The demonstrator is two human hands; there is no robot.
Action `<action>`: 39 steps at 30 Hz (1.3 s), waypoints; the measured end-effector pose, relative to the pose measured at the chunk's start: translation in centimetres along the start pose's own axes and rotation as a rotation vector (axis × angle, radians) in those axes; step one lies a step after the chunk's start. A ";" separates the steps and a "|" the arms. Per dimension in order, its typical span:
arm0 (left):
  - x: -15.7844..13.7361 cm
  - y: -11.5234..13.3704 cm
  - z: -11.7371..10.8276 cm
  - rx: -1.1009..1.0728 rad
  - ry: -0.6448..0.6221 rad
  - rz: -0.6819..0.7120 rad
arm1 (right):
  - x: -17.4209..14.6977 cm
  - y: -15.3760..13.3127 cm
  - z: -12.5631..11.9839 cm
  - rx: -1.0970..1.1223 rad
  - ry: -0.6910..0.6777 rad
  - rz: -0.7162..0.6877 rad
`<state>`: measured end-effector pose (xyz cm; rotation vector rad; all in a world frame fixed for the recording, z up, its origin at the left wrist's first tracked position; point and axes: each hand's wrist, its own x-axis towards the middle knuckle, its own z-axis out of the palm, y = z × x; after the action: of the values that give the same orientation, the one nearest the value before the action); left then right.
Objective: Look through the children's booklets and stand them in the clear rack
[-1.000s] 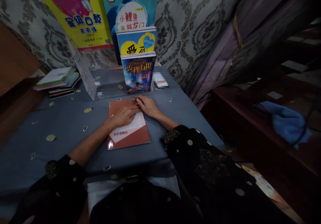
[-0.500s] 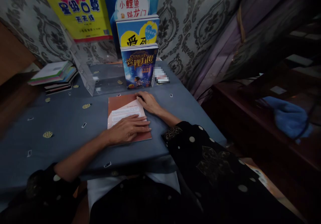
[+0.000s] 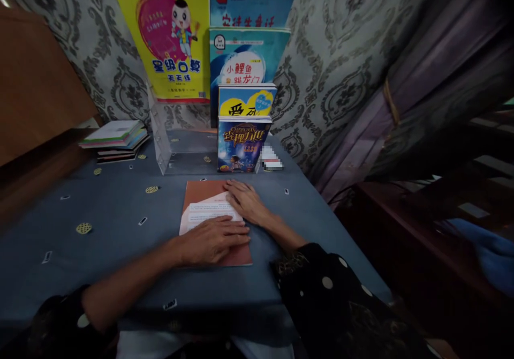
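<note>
A thin booklet with a reddish-brown cover (image 3: 239, 255) and a pale printed panel lies flat on the table before me. Across its lower half rests my left hand (image 3: 214, 238), laid flat with the fingers stretched out to the right. My right hand (image 3: 246, 201) lies on the upper right edge of the booklet, its fingers extended and pointing up and left. Both hands press on the cover without gripping it, and they hide part of the printed panel.
Just behind the booklet, several books, with a blue-purple book (image 3: 241, 144) in front, stand in a clear acrylic rack (image 3: 160, 139). A yellow workbook (image 3: 176, 80) stands at its left. Left of the rack lies a stack of books (image 3: 114, 139). Patterned blue cloth covers the table (image 3: 108, 262).
My view has tilted up, so the books and booklet sit lower and show more. My right hand's fingers now lie flatter over the booklet's upper right corner; my left hand stays on the cover.
</note>
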<state>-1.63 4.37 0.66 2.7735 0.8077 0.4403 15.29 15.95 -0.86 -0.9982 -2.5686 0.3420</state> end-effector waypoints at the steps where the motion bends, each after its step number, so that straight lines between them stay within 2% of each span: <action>1: 0.0 0.0 0.0 0.005 0.005 -0.015 | 0.0 0.0 0.1 -0.007 -0.008 0.001; 7: 0.0 -0.5 0.0 0.069 0.061 -0.093 | -0.2 0.2 0.1 -0.013 -0.014 -0.006; 12: -0.5 -2.7 -0.5 0.106 0.134 -0.152 | -0.3 0.7 0.4 0.005 -0.005 -0.011; 18: -2.0 -6.3 -1.2 0.141 0.250 -0.390 | -0.2 0.8 0.4 0.005 -0.013 -0.003; 22: -2.9 -8.1 -1.0 0.156 0.341 -0.549 | -0.1 -0.4 -0.4 -0.049 -0.048 0.008; 26: -3.7 -10.0 -0.2 0.001 0.460 -0.550 | 0.0 -3.8 -0.4 -0.075 -0.076 -0.151; 29: -4.1 -11.6 0.1 -0.220 0.556 -0.529 | 0.4 -6.9 0.8 -0.030 -0.148 -0.309; 31: -4.2 -12.3 0.1 -0.359 0.603 -0.521 | 1.1 -8.2 1.6 -0.026 -0.173 -0.343; 34: -4.1 -13.0 0.2 -0.477 0.657 -0.530 | 2.3 -8.3 2.5 -0.022 -0.168 -0.317; 39: -3.9 -13.0 0.6 -0.530 0.714 -0.529 | 3.5 -5.2 2.9 -0.029 -0.126 -0.152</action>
<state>-10.88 12.84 -4.49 1.8020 1.2798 1.3255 8.52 14.34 -0.84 -0.8086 -2.7502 0.3367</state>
